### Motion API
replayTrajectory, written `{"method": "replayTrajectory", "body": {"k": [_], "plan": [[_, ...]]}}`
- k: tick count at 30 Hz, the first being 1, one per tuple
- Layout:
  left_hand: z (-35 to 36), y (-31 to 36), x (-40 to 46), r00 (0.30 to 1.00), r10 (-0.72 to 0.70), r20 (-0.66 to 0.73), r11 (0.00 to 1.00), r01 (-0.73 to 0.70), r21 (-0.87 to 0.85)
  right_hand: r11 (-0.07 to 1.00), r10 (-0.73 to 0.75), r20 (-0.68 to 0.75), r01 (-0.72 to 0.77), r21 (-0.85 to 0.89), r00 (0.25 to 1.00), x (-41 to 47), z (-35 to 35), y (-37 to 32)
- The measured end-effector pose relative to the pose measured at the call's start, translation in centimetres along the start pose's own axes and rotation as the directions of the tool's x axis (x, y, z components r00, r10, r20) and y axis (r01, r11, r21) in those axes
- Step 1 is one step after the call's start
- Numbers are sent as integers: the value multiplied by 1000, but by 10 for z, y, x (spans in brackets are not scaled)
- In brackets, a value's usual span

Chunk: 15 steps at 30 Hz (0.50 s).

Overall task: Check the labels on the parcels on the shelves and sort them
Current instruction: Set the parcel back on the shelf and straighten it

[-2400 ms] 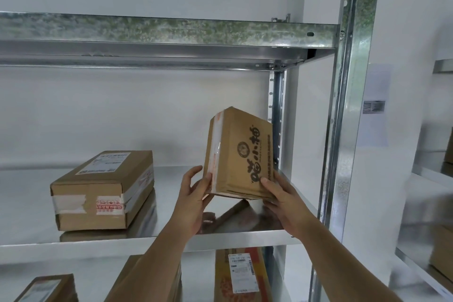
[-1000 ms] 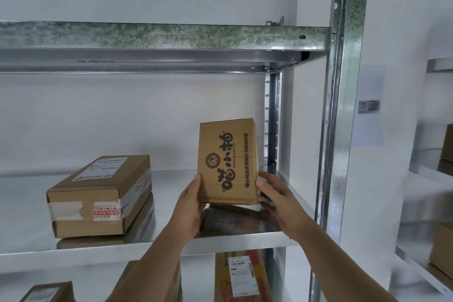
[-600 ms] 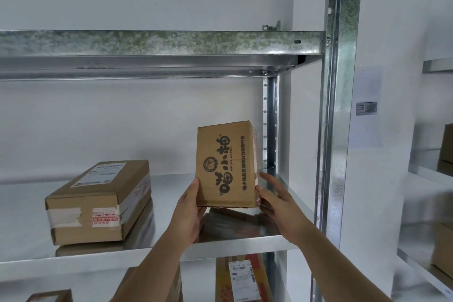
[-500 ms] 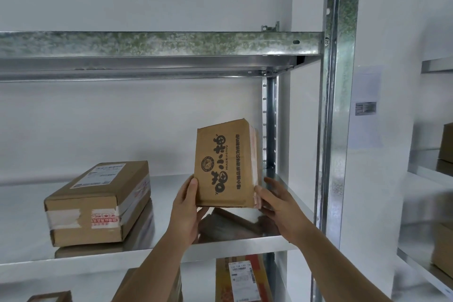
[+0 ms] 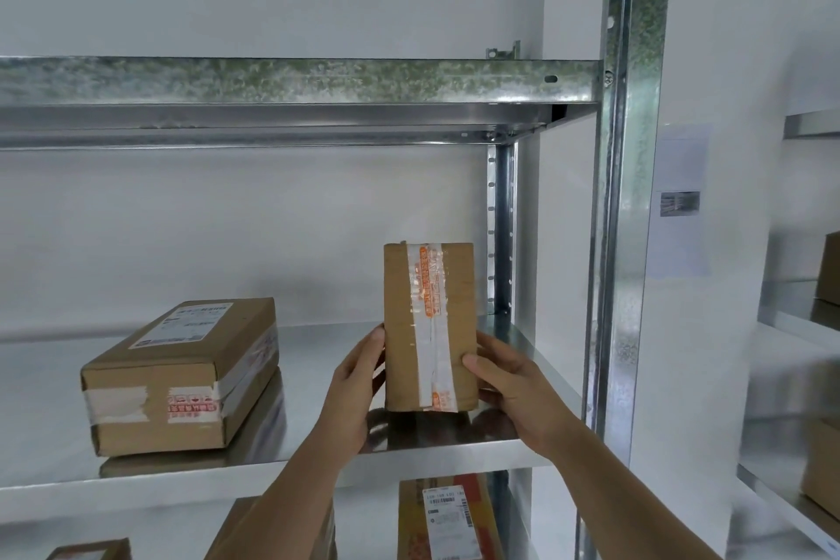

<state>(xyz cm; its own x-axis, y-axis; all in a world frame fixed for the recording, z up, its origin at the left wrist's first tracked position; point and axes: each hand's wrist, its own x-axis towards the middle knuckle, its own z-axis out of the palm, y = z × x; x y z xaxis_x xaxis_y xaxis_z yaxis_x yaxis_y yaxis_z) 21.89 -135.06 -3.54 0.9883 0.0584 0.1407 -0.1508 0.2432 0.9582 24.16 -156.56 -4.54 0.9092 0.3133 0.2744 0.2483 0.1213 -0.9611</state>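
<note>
Head view: both hands hold the taped parcel upright at about 5 o'clock above the metal shelf, left hand fingers wrapped behind, right hand thumb clamped on its front, a labelled box at 8 o'clock.

A brown cardboard parcel stands upright at the right end of the middle shelf, its taped face toward the camera: a clear strip with orange print runs top to bottom. A second, flat parcel lies at the shelf's left, white label on top. Another labelled parcel sits below the shelf.
</note>
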Motion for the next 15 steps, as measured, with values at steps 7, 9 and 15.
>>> {"method": "replayTrajectory", "body": {"k": [7, 9, 15], "plan": [[0, -4, 0, 978, 110, 175, 981, -135, 140, 1000, -1, -16, 2, 20, 1000, 5, -3, 7], [-2, -5, 2, 978, 110, 177, 983, -133, 124, 1000, 4, -14, -4, 23, 1000, 6, -3, 8], [-3, -6, 5, 976, 106, 191, 987, -128, 102, 1000, 7, -1, -7, 23, 1000, 5, -2, 6]]}}
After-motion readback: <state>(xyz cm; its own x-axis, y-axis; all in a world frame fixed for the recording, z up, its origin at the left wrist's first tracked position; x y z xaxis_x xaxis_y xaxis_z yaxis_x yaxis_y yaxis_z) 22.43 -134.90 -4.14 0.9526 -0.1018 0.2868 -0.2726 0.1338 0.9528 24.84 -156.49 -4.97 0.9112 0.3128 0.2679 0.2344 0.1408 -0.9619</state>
